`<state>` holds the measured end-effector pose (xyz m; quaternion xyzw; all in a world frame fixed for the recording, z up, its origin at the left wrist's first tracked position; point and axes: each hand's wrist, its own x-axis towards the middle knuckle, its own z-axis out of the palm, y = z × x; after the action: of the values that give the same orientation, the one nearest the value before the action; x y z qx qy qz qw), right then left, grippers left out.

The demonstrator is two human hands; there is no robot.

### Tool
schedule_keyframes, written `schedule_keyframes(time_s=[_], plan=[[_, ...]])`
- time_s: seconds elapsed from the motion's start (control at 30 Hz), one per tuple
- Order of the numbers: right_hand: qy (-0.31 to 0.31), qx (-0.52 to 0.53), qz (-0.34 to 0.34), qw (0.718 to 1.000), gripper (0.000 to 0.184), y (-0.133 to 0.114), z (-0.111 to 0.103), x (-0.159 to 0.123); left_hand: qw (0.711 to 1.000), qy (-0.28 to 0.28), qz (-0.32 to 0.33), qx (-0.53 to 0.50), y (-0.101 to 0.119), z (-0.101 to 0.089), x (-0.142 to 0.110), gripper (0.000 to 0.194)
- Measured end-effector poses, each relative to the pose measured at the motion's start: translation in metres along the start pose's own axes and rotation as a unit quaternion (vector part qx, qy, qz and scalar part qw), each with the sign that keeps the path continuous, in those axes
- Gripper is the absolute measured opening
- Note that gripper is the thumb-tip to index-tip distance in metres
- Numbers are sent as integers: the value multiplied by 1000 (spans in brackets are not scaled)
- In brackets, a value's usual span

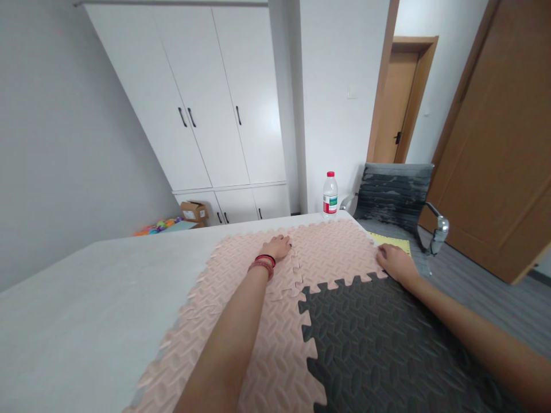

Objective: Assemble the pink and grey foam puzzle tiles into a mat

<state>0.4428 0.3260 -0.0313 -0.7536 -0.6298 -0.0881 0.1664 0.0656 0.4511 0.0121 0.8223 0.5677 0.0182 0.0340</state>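
My left hand (278, 248), with red bands on the wrist, lies palm down with fingers stretched over the far pink foam tiles, close to their toothed seam. At the right edge of the far right pink foam tile (336, 252), my right hand (396, 264) has its fingers curled on the tile's corner. A dark grey foam tile (387, 338) lies nearer to me, under my right forearm. Its toothed edges border the pink tiles; whether they are fully locked together I cannot tell. Another pink foam tile (279, 355) lies to its left, partly behind my left forearm.
The tiles lie on a white table (107, 310). A clear bottle with a red cap (330, 195) stands at its far edge. Beyond the right edge are a yellow sheet (394, 242) and a dark chair (391, 192). A cardboard box (194, 211) sits behind the table.
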Motion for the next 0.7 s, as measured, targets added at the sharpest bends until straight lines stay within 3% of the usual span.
schedule_keyframes(time_s=[0.5,0.7], plan=[[3,5,-9,1000,24,2,5,3,999,34,-32,-4,7,7,3,39],[-2,9,-4,1000,24,3,4,2,999,-28,23,-9,-7,1,-10,71]])
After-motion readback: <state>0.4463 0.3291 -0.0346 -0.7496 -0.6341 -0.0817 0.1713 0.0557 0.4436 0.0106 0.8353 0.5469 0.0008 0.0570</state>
